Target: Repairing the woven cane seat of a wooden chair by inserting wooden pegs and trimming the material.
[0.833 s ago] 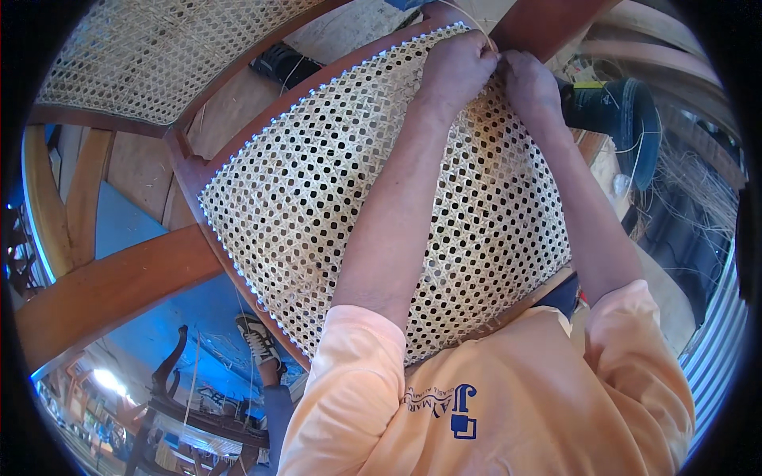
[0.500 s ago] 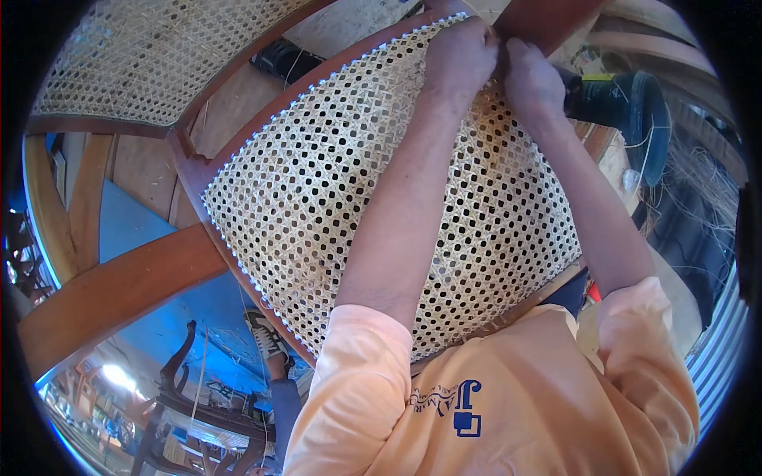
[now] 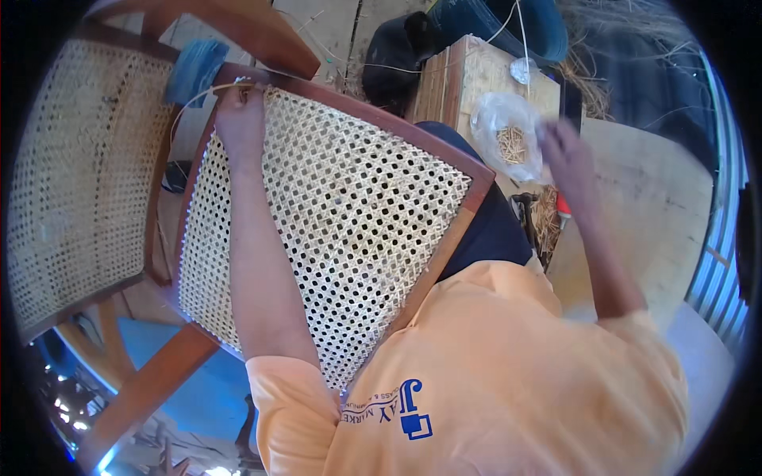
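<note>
A woven cane seat panel [image 3: 357, 190] in a red-brown wooden chair frame [image 3: 480, 178] lies across my lap. At its far edge, my left hand [image 3: 240, 119] is closed, fingers pinched at the rim. A pale cane strand [image 3: 198, 97] comes out of those fingers and curves down to the left. Off to the right, my right hand [image 3: 567, 155] is blurred by motion, beside a clear plastic bag [image 3: 486, 119]. Short thin wooden pegs [image 3: 512, 145] lie in the bag. Whether that hand holds anything is not visible.
The bag sits by a wooden block [image 3: 452, 79]. A dark green bucket [image 3: 508, 24] stands behind it. The chair's woven backrest [image 3: 87, 174] rises on the left. A wooden leg [image 3: 147, 389] sticks out near left. A pale board [image 3: 635, 206] is at right.
My view has swung right. Both hands were together at the seat's far edge; my right hand has left it for the bag of pegs, while my left stays at the rim.
</note>
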A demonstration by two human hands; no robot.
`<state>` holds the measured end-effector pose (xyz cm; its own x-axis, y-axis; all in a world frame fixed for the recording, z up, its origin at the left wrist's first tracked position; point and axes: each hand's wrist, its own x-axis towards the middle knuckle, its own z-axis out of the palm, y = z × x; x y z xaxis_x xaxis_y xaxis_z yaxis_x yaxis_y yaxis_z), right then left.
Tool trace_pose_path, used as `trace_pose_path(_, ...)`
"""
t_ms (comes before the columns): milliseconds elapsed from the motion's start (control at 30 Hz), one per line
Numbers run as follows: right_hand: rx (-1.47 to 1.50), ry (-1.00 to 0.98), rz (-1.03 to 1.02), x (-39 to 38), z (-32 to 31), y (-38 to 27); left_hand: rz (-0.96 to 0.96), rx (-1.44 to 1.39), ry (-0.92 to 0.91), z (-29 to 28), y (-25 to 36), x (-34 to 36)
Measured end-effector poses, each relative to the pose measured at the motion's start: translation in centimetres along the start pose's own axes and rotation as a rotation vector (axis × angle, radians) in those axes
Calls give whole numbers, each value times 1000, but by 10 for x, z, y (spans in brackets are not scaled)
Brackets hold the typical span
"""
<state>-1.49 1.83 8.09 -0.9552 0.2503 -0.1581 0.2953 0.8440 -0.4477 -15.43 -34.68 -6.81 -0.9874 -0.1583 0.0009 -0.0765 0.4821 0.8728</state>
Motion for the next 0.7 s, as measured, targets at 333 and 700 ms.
trace_pose_path(333, -176, -386, 526, -113, 36, 101, -27, 84, 88, 1, -3, 2)
trace_pose_path(700, 90, -102, 267, -36, -23, 6, -184, 147, 30, 4, 15, 0)
